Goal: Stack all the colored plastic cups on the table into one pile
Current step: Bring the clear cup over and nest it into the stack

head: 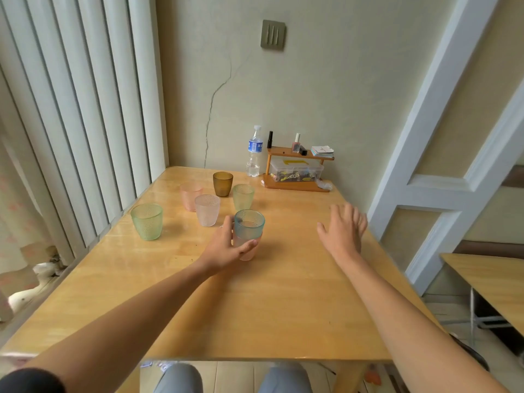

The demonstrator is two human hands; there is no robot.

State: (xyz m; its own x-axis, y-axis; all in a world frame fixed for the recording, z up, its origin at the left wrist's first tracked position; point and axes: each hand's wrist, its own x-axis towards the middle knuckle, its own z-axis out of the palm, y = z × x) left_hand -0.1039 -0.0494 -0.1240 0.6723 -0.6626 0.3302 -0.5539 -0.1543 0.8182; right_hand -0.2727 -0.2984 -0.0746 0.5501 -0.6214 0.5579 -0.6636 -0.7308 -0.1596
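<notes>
A blue cup (249, 223) sits nested in a pink cup (247, 252), forming a small pile near the middle of the wooden table (283, 293). My left hand (226, 246) grips this pile from the left. Behind it stand a clear cup (207, 209), a pink cup (190, 195), a brown cup (223, 184) and a pale green cup (243, 197). A brighter green cup (147, 221) stands alone to the left. My right hand (344, 228) hovers over the table's right side, fingers spread, holding nothing.
A water bottle (254, 152) and a small wooden shelf (297, 171) with a clear box and small bottles stand at the far edge against the wall. Vertical blinds run along the left. A second table (493, 282) stands to the right.
</notes>
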